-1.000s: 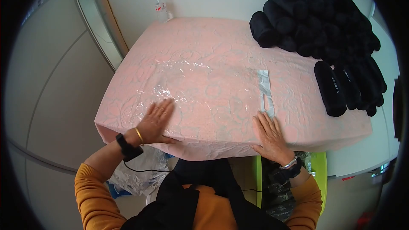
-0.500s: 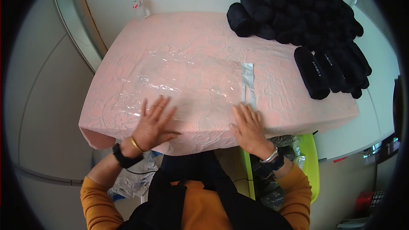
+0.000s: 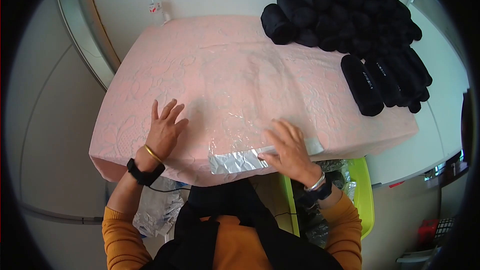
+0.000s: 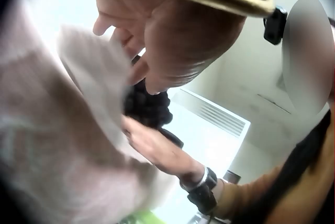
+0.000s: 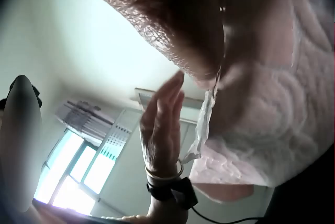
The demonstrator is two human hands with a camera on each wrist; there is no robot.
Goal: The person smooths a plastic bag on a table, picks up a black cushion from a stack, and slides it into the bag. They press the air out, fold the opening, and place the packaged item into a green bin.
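Note:
A clear plastic bag (image 3: 255,90) with a silver strip (image 3: 237,161) along its near edge lies on the pink patterned cloth (image 3: 145,75). My right hand (image 3: 290,152) rests over this near edge, its fingers loosely stretched on the bag and the thumb at the strip. In the right wrist view the silver strip (image 5: 201,129) shows beside that hand. My left hand (image 3: 165,127) is to the left of the bag, apart from it, with spread fingers over the cloth. It holds nothing. In the left wrist view, the left palm (image 4: 178,40) faces the bag side.
Several black cylindrical rolls (image 3: 360,87) with white lettering lie at the right, beside a larger heap of them (image 3: 345,15). A plastic bottle (image 3: 156,9) stands at the back left. Below the table are a green bin (image 3: 367,195) and crumpled plastic (image 3: 157,210).
The bag has turned, so its silver strip has moved from the right side to the table's near edge. My left hand has come away leftward; the right hand is now over the strip.

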